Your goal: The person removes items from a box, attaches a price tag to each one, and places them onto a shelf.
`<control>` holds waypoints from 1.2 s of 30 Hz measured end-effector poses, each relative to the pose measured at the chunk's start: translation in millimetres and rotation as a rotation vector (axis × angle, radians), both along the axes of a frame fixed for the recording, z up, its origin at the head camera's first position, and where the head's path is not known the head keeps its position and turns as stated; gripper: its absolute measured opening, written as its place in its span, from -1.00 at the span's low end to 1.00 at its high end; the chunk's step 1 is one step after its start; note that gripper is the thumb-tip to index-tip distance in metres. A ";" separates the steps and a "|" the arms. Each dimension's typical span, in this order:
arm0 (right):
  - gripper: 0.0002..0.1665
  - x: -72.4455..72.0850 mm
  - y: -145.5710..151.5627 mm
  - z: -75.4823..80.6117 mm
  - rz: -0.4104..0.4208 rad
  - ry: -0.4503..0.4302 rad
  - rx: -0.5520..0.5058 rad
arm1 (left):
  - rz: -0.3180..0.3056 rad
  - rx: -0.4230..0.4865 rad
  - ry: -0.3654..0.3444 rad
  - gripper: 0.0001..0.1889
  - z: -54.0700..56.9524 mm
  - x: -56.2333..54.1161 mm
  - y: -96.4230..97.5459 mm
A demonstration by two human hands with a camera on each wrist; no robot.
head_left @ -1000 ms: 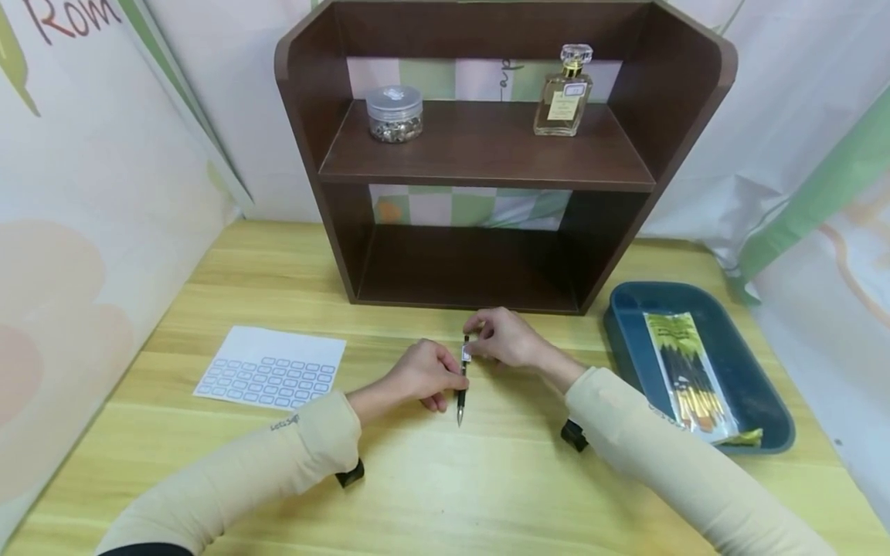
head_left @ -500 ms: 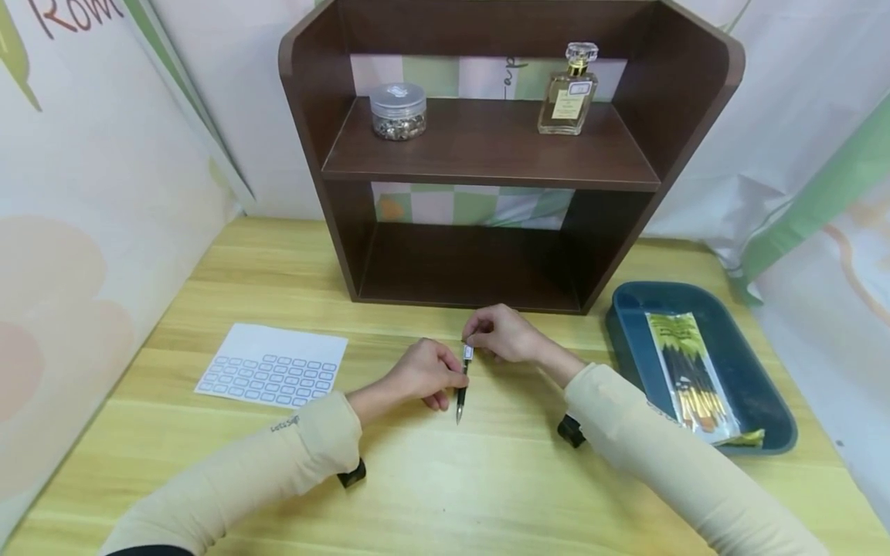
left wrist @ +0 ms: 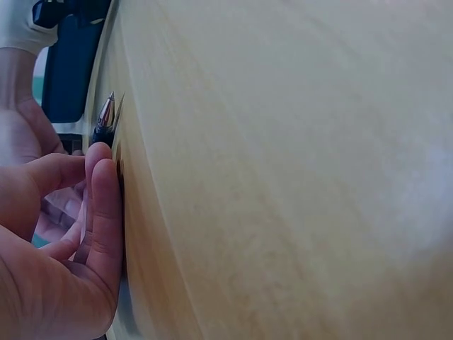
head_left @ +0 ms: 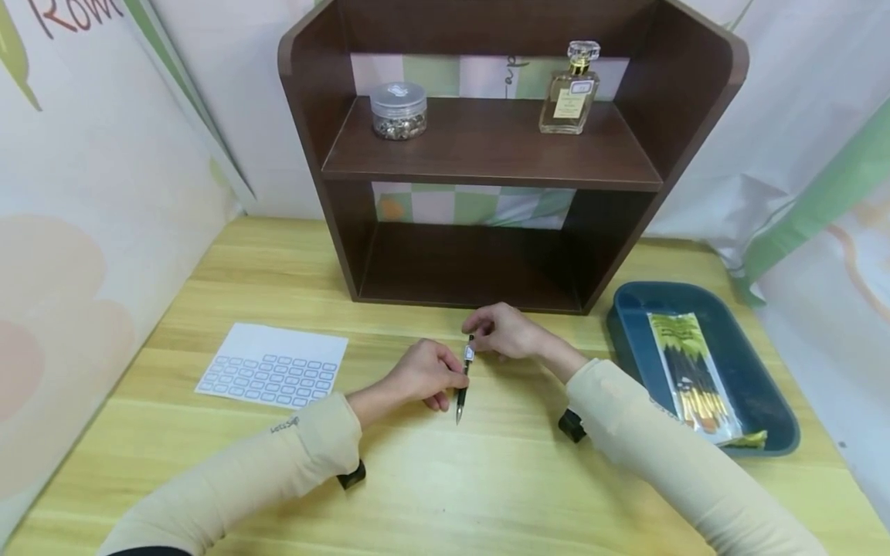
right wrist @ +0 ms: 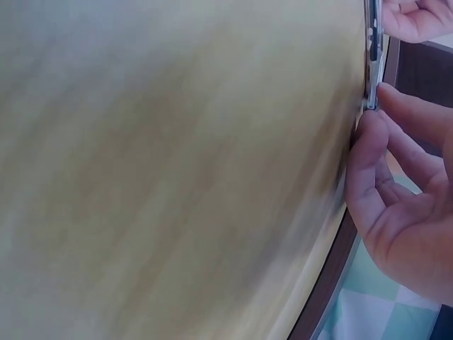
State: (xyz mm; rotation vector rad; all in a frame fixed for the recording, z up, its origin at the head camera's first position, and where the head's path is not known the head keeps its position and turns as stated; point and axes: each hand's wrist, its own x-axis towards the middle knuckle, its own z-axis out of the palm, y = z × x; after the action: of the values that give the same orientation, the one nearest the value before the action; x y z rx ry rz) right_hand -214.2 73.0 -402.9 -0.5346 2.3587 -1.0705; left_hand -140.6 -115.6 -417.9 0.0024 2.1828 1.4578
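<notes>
On the bench (head_left: pixel 445 494), front-left of the brown shelf (head_left: pixel 487 162), lies a sheet of labels (head_left: pixel 271 363). A lidded jar (head_left: pixel 399 113) stands on the shelf's upper level, left side. Before the shelf's middle, the left hand (head_left: pixel 426 372) pinches a black pen (head_left: pixel 462 399), its tip pointing away from the shelf. Nearer the shelf, the right hand (head_left: pixel 506 330), fingers curled, pinches the pen's other end by a small label (head_left: pixel 469 354). A glass bottle (head_left: pixel 568 102) stands at the shelf's upper right; right of the shelf, a blue tray (head_left: pixel 754 363) holds packaged brushes (head_left: pixel 695 378).
</notes>
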 end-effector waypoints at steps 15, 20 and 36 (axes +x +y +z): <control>-0.81 -2.6 -4.0 6.7 -0.023 0.041 0.097 | 0.019 0.003 0.013 -0.88 0.0 1.5 2.0; -0.80 -1.9 -3.7 5.4 -0.009 0.039 0.088 | 0.027 -0.017 0.015 -0.86 1.0 2.4 3.1; -0.77 1.2 2.0 4.8 -0.005 -0.101 -0.147 | 0.010 0.092 0.010 -0.87 -0.8 6.9 -4.0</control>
State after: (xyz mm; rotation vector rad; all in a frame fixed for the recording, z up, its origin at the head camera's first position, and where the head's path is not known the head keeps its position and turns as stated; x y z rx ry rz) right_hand -212.9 75.0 -398.1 -0.5147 2.2071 -1.2510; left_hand -133.6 -119.6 -418.7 0.0307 2.1246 1.5666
